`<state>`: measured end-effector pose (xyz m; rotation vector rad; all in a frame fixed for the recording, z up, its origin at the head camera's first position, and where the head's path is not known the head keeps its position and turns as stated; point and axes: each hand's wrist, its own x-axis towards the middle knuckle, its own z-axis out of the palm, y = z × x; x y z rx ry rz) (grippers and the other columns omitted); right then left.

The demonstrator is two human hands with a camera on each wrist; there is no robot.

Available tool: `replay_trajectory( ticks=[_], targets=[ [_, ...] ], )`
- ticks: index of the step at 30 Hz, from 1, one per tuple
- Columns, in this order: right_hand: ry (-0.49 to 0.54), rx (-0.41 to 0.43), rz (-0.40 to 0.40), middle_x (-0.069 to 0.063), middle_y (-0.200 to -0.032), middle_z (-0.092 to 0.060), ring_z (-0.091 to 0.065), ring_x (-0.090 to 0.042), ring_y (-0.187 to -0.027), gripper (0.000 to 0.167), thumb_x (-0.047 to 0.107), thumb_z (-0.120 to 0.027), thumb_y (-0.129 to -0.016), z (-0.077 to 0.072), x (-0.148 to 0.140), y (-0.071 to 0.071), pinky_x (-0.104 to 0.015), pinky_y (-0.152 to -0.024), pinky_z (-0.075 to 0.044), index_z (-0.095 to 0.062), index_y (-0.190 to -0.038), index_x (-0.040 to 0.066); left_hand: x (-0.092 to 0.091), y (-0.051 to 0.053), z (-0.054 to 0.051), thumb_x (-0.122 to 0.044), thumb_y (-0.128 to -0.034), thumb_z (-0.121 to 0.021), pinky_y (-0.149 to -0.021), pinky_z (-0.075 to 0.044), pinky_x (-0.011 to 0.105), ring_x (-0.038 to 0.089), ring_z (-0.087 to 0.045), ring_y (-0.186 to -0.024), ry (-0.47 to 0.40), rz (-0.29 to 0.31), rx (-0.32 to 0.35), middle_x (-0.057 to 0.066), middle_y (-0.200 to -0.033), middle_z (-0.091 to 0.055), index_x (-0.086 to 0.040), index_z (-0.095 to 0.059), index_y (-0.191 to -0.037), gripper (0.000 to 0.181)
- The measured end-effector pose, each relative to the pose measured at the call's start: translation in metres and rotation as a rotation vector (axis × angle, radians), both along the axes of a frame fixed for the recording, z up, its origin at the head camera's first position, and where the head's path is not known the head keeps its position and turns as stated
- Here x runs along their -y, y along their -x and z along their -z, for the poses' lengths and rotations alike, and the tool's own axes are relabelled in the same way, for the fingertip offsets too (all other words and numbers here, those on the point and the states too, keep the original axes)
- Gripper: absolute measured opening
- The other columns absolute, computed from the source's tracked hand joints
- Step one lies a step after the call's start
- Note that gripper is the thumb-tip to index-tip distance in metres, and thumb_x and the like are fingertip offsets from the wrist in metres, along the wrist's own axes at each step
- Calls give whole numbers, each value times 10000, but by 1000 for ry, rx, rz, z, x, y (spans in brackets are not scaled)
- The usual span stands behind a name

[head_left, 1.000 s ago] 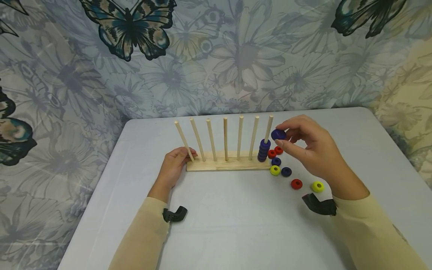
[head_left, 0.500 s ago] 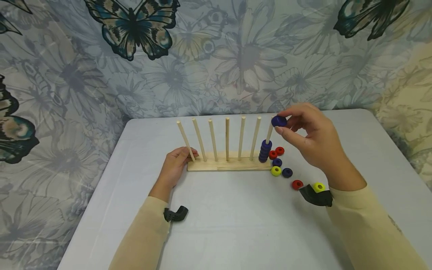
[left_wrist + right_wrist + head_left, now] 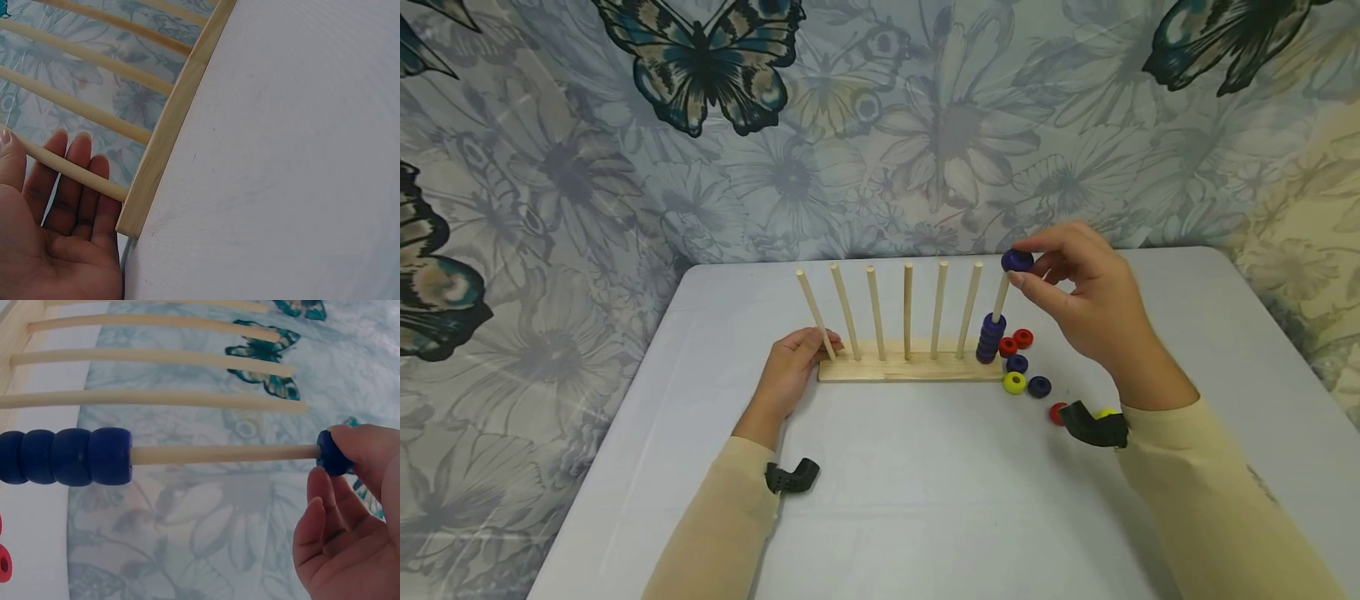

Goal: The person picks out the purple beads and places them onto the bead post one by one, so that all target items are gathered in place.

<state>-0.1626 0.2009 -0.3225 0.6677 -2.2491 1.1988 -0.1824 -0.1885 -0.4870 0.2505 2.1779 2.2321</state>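
A wooden rack (image 3: 898, 371) with a row of upright pegs stands on the table. At its left end my left hand (image 3: 784, 375) holds the outermost peg (image 3: 81, 173) near the base, thumb on one side and fingers behind. Between thumb and fingertips, my right hand (image 3: 1078, 308) pinches a dark blue bead (image 3: 333, 454) at the very top of the rightmost peg (image 3: 225, 454). The peg's tip meets the bead's hole. Lower on that same peg sits a stack of several blue beads (image 3: 990, 337); the other pegs carry no beads.
Loose beads lie right of the rack: two red beads (image 3: 1022, 337) beside the stack, blue beads (image 3: 1039, 387), and a yellow bead (image 3: 1014, 382). Another red bead (image 3: 1057, 413) and yellow bead (image 3: 1107, 412) are partly hidden by the black wrist mount (image 3: 1093, 427). A patterned cloth (image 3: 955, 142) hangs behind.
My right hand has raised the blue bead from beside the rightmost peg up to its top and slightly left. My left hand stays at the rack's left end.
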Motion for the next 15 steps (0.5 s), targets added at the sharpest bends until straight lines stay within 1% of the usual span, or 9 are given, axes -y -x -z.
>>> replay_trajectory(
  ticks=[5,8,15],
  targets=[
    [-11,20,22,-83,-1069,-645,-593,-87,-903,306,-98,-816,-933,3,1,3,-166,-813,-504,-758,-1225,-26,0,0,-1,-242,-1175,-546,-1008,-562,361,246,-710,-1114,2,-1,3,184,-1130,-748,140,-715,-1196,419],
    [-12,34,29,-69,-1072,-644,-594,-89,-896,306,-75,-819,-941,5,1,4,-157,-815,-503,-762,-1235,-8,-1,0,-1,-241,-1176,-541,-1009,-563,360,241,-711,-1116,3,0,4,191,-1135,-749,147,-711,-1201,424],
    [-39,76,4,-75,-1120,-655,-589,-111,-917,284,-61,-809,-959,12,3,5,-144,-815,-501,-760,-1231,2,0,-1,-2,-255,-1178,-536,-1008,-563,356,236,-712,-1116,8,1,6,186,-1136,-752,144,-710,-1203,436]
  ],
)
